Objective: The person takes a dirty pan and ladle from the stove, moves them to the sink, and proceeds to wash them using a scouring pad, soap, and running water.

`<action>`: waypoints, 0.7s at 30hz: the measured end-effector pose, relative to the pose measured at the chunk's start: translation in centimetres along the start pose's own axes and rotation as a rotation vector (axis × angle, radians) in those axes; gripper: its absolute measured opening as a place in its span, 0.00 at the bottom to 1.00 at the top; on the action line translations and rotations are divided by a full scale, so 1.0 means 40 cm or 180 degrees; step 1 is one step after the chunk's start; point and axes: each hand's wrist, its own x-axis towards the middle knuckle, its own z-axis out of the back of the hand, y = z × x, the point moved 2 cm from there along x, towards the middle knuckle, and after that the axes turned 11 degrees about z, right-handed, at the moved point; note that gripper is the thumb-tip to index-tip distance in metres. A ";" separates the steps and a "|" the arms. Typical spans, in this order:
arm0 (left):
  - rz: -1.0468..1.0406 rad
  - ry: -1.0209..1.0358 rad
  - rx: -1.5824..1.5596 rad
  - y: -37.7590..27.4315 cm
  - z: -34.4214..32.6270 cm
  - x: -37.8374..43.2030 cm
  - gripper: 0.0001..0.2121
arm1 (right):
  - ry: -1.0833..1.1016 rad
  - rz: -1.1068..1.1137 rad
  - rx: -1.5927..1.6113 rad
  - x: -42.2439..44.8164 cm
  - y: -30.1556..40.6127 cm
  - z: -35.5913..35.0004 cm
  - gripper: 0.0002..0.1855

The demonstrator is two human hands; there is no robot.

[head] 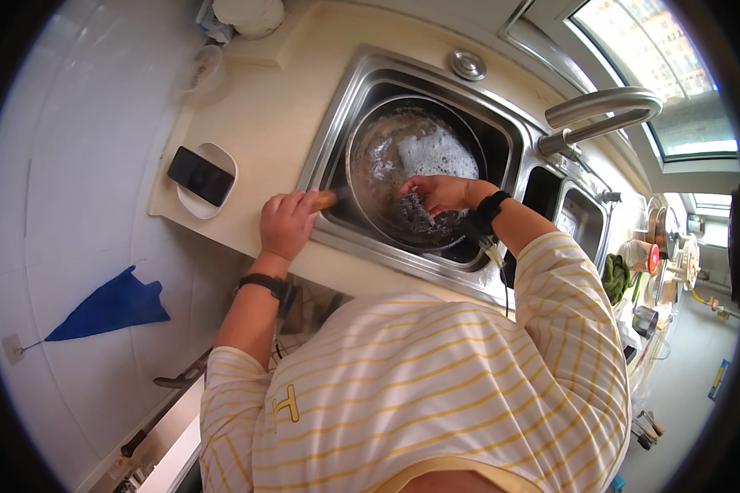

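A dark wok [370,166] sits in the large basin of a stainless steel sink [339,126]. Murky water and a patch of white foam [439,154] fill its bowl. My left hand [287,225] is wrapped around the wok's wooden handle [325,200], which points over the near left rim of the sink. Inside the wok, my right hand [444,192] grips a metal wire scrubber [416,212] against the near right part of the bowl. Suds partly hide the scrubber's lower edge. Both wrists wear black bands.
A curved faucet [604,111] rises behind the sink's right part, near a smaller basin [583,212]. On the left counter, a phone [201,176] lies across a white dish [200,211]. A round metal drain cover [468,65] rests behind the sink. A blue cloth [114,308] hangs on the left wall.
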 end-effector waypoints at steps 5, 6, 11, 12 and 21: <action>-0.0004 -0.0007 -0.0002 -0.002 0.004 0.004 0.22 | -0.0593 0.0613 -0.2226 0.002 0.040 0.076 0.25; -0.0023 -0.0018 -0.0024 -0.003 0.003 0.006 0.22 | -0.1191 0.0644 -0.3238 0.005 0.025 0.103 0.24; -0.0003 -0.0007 0.0006 0.001 0.007 0.003 0.22 | -0.1102 -0.0820 -0.5076 0.008 -0.039 0.067 0.23; -0.0050 -0.0033 -0.0004 -0.004 0.009 0.010 0.22 | -0.1134 -0.0418 -0.5112 0.015 -0.121 0.099 0.23; -0.0056 -0.0023 0.0004 -0.002 0.004 0.005 0.22 | -0.0987 0.0684 -0.3977 0.130 -0.115 -0.051 0.25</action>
